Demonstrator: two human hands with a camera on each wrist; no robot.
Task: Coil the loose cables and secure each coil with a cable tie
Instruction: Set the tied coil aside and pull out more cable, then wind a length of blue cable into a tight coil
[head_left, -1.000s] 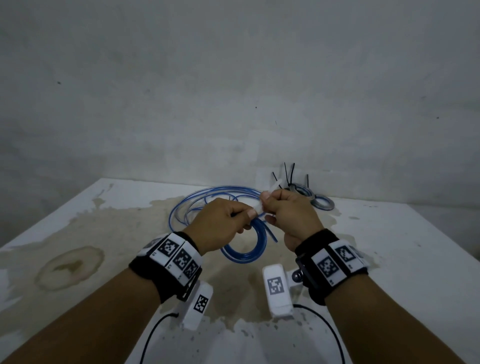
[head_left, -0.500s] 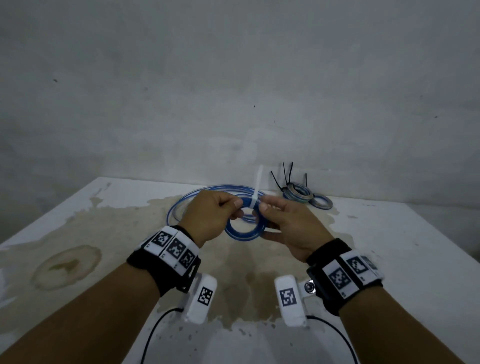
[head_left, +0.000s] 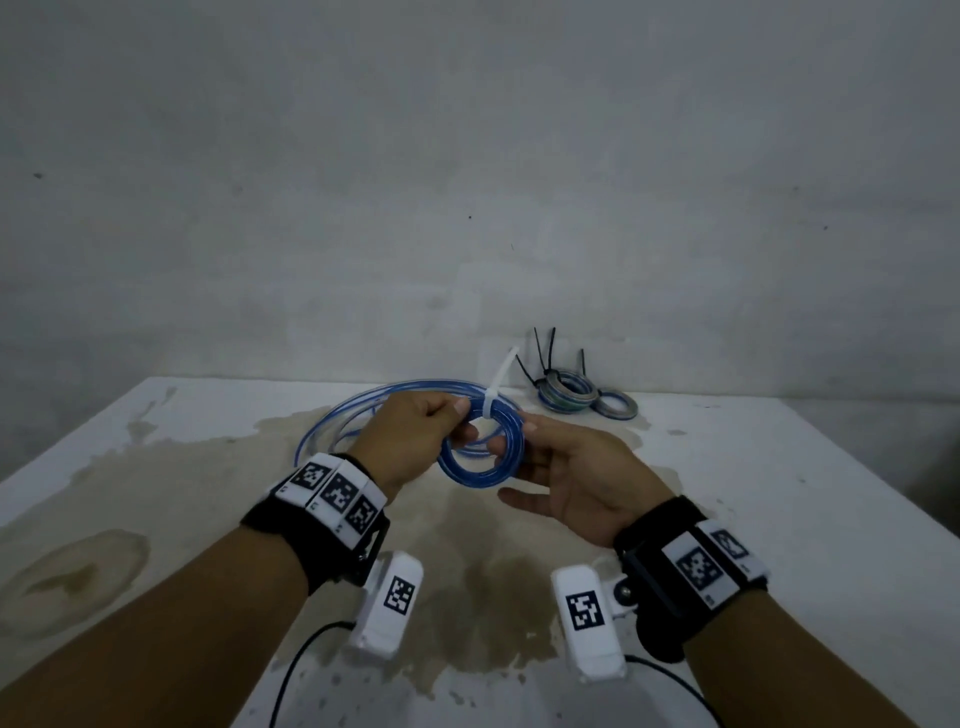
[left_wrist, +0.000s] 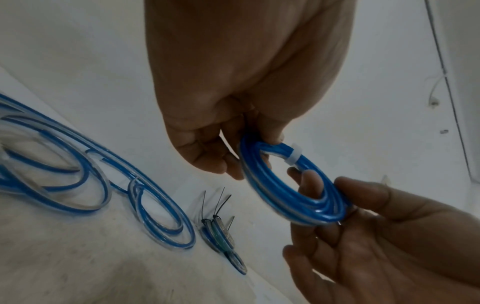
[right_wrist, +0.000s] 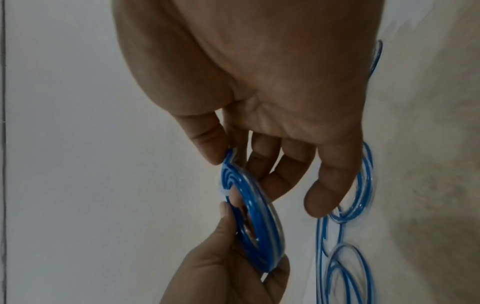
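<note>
A small blue cable coil (head_left: 480, 467) is held above the table between both hands. A white cable tie (head_left: 491, 402) is wrapped round its top, with the tail pointing up. My left hand (head_left: 460, 415) pinches the coil's upper left beside the tie; the left wrist view shows this left hand (left_wrist: 233, 164) on the coil (left_wrist: 298, 201). My right hand (head_left: 519, 441) pinches the coil's right side, thumb on the rim and a finger through the hole. In the right wrist view the right hand (right_wrist: 233, 164) meets the coil (right_wrist: 257, 226) edge-on.
Loose blue cable loops (head_left: 353, 415) lie on the stained white table (head_left: 779, 493) behind my left hand. Two tied coils (head_left: 566, 392) with black tie tails sticking up sit at the back by the wall. Wrist camera leads hang near the front edge.
The right hand has left the tie's tail and moved down to the coil's right side, with its fingers spread. The coil has turned to face me, and the tie's tail stands free.
</note>
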